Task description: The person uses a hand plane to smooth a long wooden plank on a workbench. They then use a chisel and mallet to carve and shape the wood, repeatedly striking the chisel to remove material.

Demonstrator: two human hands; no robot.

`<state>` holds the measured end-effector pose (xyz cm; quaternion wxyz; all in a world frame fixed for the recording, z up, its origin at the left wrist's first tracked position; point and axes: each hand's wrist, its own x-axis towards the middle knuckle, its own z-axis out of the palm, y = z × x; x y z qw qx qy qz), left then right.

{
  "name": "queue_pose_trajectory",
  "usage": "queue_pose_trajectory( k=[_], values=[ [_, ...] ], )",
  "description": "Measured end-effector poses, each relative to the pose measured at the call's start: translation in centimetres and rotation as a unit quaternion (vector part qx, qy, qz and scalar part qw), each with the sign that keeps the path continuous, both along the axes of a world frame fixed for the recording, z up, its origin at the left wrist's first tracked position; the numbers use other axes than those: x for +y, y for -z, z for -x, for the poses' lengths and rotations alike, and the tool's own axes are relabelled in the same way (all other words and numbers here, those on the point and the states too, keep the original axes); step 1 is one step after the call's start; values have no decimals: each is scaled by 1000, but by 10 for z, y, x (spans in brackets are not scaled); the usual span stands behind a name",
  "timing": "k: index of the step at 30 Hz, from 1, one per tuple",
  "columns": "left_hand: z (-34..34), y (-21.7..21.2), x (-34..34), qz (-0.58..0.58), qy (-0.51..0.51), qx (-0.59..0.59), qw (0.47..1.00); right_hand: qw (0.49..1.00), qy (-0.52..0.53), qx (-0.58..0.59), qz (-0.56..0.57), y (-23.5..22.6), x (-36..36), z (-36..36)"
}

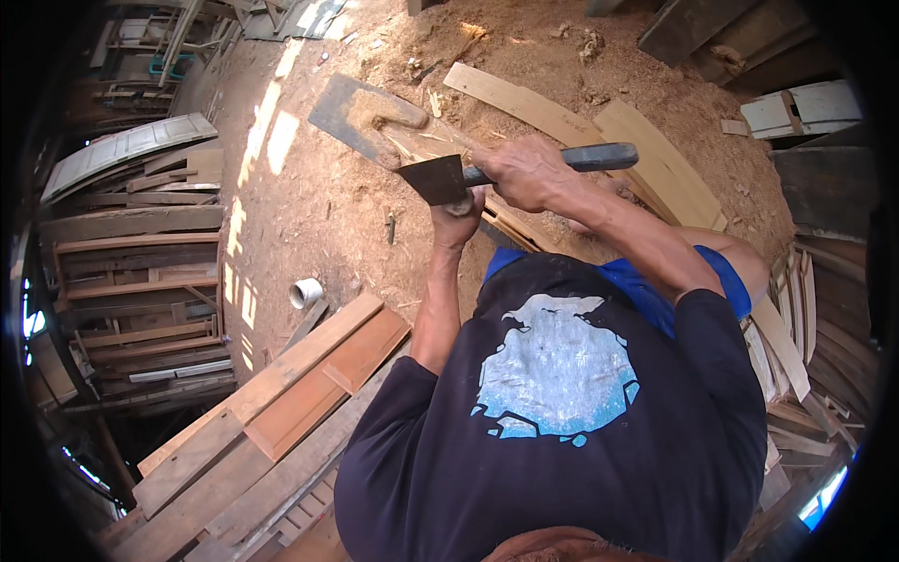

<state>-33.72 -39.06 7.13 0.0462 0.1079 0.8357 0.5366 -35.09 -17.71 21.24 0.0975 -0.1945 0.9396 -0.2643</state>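
left hand (456,220) fingers hidden — behind hatchet (440,178)

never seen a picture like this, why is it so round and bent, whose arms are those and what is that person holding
There is one picture, taken by a wide fisheye camera worn on a person's head and looking down, which is why straight edges bend toward the rim. The dark shirt and both forearms belong to that person.

The right hand has its grip closed round the dark handle of a hatchet, blade pointing left. The left hand sits just under the blade, closed on something that is mostly hidden.

Below lies a sawdust-covered ground with pale curved planks, a flat grey slab and a small white pipe piece. Stacked boards lie at lower left.
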Motion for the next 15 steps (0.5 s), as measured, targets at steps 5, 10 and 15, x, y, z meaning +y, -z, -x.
queue_pose_trajectory(
  k=[5,10,15],
  values=[
    [0,-8,15,-51,-55,24,997,992,41,-9,120,-20,6,-6],
    [23,-30,1,-120,-56,51,990,957,73,116,257,-67,20,0],
    [35,-39,-3,-135,-55,-25,989,919,65,185,342,-94,20,1]
  ],
)
